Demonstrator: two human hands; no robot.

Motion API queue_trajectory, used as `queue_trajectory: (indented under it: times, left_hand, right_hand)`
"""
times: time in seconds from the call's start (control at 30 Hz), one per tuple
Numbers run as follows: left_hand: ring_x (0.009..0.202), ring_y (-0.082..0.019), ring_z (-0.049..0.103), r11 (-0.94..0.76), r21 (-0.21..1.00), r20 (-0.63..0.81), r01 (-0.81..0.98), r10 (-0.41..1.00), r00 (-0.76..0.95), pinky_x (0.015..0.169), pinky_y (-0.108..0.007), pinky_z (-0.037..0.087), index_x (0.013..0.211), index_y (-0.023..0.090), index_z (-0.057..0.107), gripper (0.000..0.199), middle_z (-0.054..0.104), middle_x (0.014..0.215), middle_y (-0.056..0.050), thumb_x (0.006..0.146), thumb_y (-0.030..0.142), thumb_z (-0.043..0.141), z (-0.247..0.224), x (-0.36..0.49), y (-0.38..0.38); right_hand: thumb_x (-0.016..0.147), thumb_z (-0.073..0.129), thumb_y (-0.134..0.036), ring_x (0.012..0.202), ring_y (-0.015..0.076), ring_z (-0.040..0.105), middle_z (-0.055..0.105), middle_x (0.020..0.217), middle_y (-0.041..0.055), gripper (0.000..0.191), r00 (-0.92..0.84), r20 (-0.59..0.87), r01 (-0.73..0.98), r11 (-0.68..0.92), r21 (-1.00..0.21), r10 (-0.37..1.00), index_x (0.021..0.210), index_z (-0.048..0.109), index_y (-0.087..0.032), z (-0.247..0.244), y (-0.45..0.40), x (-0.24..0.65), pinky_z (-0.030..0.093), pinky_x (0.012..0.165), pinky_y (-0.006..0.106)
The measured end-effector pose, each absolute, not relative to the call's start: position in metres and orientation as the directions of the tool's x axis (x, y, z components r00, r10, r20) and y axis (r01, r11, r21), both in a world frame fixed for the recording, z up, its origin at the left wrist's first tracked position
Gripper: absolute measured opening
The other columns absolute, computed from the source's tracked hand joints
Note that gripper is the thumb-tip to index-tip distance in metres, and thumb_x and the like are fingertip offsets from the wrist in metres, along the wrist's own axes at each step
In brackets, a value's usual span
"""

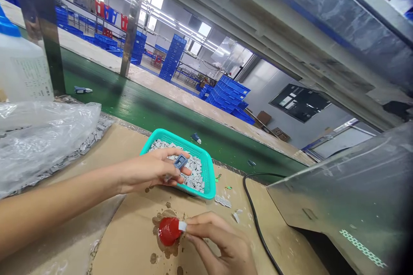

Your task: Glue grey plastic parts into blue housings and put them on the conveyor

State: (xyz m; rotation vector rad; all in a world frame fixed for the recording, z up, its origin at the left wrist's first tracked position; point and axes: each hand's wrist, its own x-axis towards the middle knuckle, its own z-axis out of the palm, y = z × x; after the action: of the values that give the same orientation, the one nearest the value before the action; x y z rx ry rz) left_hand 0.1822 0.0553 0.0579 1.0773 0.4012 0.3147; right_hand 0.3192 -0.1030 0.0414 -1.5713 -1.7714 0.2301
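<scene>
My left hand (150, 169) reaches in from the left and holds a small blue-grey plastic part (180, 161) between thumb and fingers. It is just above a teal plastic basket (167, 135) heaped with small grey parts (193, 172). My right hand (219, 240) pinches a small white piece (182, 226) against the edge of a red cap (168, 231). That cap sits on brown-stained cardboard (129, 232). Whether the cap is a lid or a shallow dish is hidden from this angle.
A clear plastic bag (41, 137) of grey parts lies at the left, below a white plastic jug (22, 68). A black cable (254, 219) curves across the cardboard. Beyond the edge runs a green conveyor belt (142, 111), with blue crates (226, 94) farther back.
</scene>
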Motion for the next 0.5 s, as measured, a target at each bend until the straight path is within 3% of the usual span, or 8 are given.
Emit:
queue_trajectory:
  times: [0.07, 0.17, 0.3, 0.37, 0.5]
  left_hand:
    - [0.061, -0.006, 0.049, 0.305, 0.952, -0.124, -0.016, 0.434, 0.892, 0.060, -0.018, 0.039, 0.100, 0.020, 0.050, 0.030, 0.056, 0.088, -0.001, 0.071, 0.012, 0.051, 0.057, 0.183, 0.054]
    - [0.059, -0.007, 0.048, -0.029, 0.996, -0.065, 0.087, 0.446, 0.893, 0.061, -0.022, 0.040, 0.099, 0.020, 0.054, 0.025, 0.052, 0.089, 0.000, 0.075, 0.021, 0.048, 0.054, 0.183, 0.053]
    - [0.075, -0.016, 0.053, -0.512, 0.854, 0.180, 0.089, 0.452, 0.873, 0.072, -0.027, 0.038, 0.101, 0.021, 0.057, 0.029, 0.054, 0.092, -0.003, 0.074, 0.025, 0.049, 0.046, 0.183, 0.051]
    - [0.077, -0.017, 0.052, -0.605, 0.792, 0.247, 0.079, 0.436, 0.865, 0.069, -0.025, 0.037, 0.096, 0.021, 0.058, 0.026, 0.058, 0.085, -0.002, 0.071, 0.025, 0.053, 0.045, 0.183, 0.048]
    - [0.063, -0.012, 0.049, -0.630, 0.776, 0.281, 0.042, 0.404, 0.871, 0.056, -0.019, 0.034, 0.084, 0.021, 0.052, 0.017, 0.057, 0.071, 0.003, 0.067, 0.020, 0.055, 0.048, 0.182, 0.040]
  right_hand:
    - [0.071, 0.058, -0.003, 0.074, 0.0143, 0.062, 0.065, 0.079, 0.0047, 0.020, 0.036, 0.428, 0.788, 0.238, -0.568, 0.903, 0.080, 0.066, -0.019, 0.041, -0.103, 0.320, 0.051, 0.065, 0.021]
    - [0.071, 0.057, -0.002, 0.072, 0.0143, 0.063, 0.066, 0.079, 0.0055, 0.021, 0.011, 0.392, 0.788, 0.233, -0.569, 0.920, 0.080, 0.067, -0.018, 0.040, -0.104, 0.321, 0.051, 0.063, 0.020]
    - [0.069, 0.061, -0.004, 0.071, 0.0148, 0.063, 0.067, 0.076, 0.0033, 0.020, 0.095, 0.430, 0.747, 0.221, -0.626, 0.898, 0.076, 0.067, -0.021, 0.047, -0.102, 0.321, 0.052, 0.064, 0.022]
    - [0.068, 0.063, -0.005, 0.074, 0.0153, 0.063, 0.067, 0.075, 0.0015, 0.020, 0.180, 0.477, 0.713, 0.221, -0.666, 0.860, 0.074, 0.067, -0.023, 0.056, -0.099, 0.322, 0.052, 0.070, 0.024]
    - [0.067, 0.063, -0.006, 0.080, 0.0171, 0.063, 0.068, 0.075, 0.0018, 0.019, 0.241, 0.489, 0.640, 0.242, -0.729, 0.838, 0.072, 0.068, -0.024, 0.066, -0.088, 0.322, 0.052, 0.076, 0.026]
